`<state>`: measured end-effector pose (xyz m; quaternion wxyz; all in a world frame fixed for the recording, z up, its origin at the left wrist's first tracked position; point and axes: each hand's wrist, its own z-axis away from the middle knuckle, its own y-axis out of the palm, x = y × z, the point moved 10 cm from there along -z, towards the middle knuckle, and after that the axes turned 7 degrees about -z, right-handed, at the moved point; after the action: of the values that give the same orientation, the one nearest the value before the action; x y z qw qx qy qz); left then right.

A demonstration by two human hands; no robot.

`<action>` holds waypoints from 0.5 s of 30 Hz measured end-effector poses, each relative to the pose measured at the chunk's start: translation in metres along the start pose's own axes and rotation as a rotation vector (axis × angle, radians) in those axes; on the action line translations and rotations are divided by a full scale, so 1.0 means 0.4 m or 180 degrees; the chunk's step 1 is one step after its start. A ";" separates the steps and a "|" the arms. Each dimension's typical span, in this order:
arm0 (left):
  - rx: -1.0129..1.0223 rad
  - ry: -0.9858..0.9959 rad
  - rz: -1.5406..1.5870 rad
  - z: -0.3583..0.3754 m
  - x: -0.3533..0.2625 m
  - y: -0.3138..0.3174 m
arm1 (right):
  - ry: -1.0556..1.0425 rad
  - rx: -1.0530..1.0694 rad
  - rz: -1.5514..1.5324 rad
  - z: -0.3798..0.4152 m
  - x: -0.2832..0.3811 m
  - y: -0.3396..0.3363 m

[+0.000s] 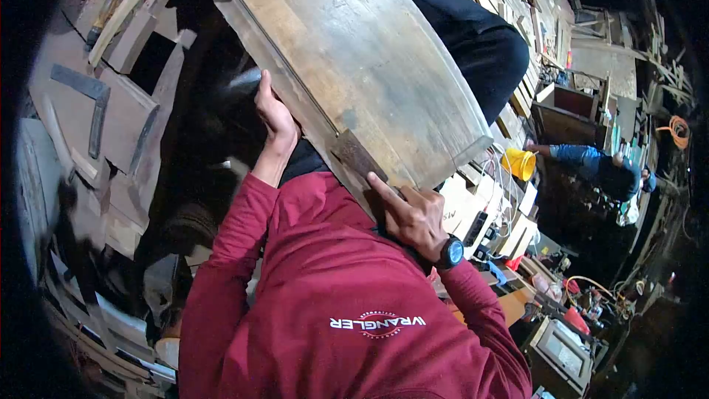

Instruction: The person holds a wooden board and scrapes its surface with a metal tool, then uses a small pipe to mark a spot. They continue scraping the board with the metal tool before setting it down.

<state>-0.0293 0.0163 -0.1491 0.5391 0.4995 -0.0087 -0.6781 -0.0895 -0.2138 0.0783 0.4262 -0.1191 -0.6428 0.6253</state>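
A wide, worn wooden panel [369, 66] lies slanted over the lap, with a narrow groove along its near edge. My left hand [277, 118] grips that edge, thumb up along the side, its other fingers hidden beneath. Farther right on the same edge sits a small dark brown block [357, 154] at the end of the groove. My right hand [415, 218], with a watch on the wrist, holds the block's lower end. Its index finger is stretched onto the block and the other fingers are curled; the thumb is hidden.
Timber pieces and a handsaw [109, 11] lie at the upper left, near a dark metal square [96, 103]. At right are a yellow bucket [519, 164], a wooden box [569, 107], cables with a power strip [476, 227], and another person [602, 166].
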 end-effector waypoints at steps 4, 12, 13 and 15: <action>0.0101 -0.0070 0.0103 0.016 -0.014 0.006 | 0.0117 -0.0015 0.0088 0.034 -0.001 -0.027; 0.0134 -0.0159 0.0107 0.010 0.008 -0.001 | 0.0117 -0.0132 -0.0008 0.013 0.020 -0.029; 0.0162 -0.0190 0.0158 0.017 0.001 0.008 | 0.0255 -0.0143 -0.0024 0.004 0.025 -0.031; 0.0156 0.0019 0.0083 0.017 -0.026 0.017 | 0.0423 0.0045 0.0169 0.002 0.032 -0.036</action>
<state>-0.0299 0.0177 -0.1351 0.5355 0.5144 -0.0301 -0.6691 -0.0921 -0.2083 0.0965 0.4520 -0.1744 -0.6052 0.6316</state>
